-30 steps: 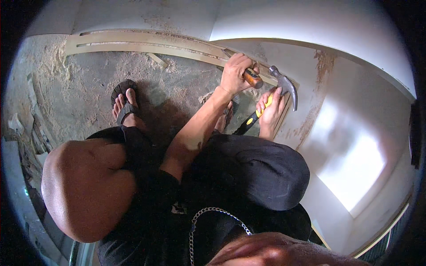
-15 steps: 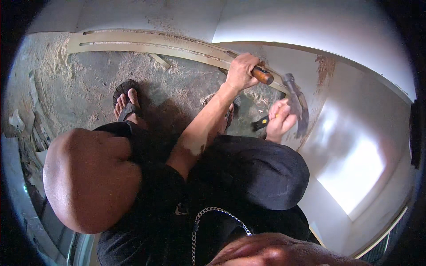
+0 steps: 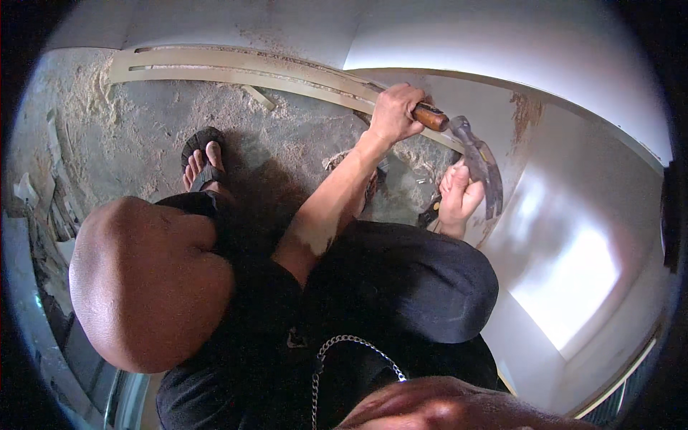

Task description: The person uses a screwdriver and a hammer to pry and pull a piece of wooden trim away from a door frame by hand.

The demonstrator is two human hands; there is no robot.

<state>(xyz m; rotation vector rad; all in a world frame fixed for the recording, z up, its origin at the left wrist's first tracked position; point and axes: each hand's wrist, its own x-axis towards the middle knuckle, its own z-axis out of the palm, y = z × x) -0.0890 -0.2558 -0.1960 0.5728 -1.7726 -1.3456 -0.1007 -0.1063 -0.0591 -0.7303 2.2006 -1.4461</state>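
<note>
My left hand is closed round a chisel with a brown wooden handle. Its handle end points right, and its blade end lies against a long pale board with slots cut along it. In my right hand is a claw hammer, with a dark metal head and a black and yellow handle. The hammer's face is right by the end of the chisel handle; whether the two touch I cannot tell. Much of the chisel's blade is hidden behind my left hand.
Wood shavings lie over the concrete floor, with a short offcut beside the board. White panels stand upright at the right and far side. Scrap strips are piled at the left, near my sandalled foot.
The hammer head has moved slightly and is now sharp rather than blurred, close to the chisel's end. The chisel handle and my left hand have shifted slightly right.
</note>
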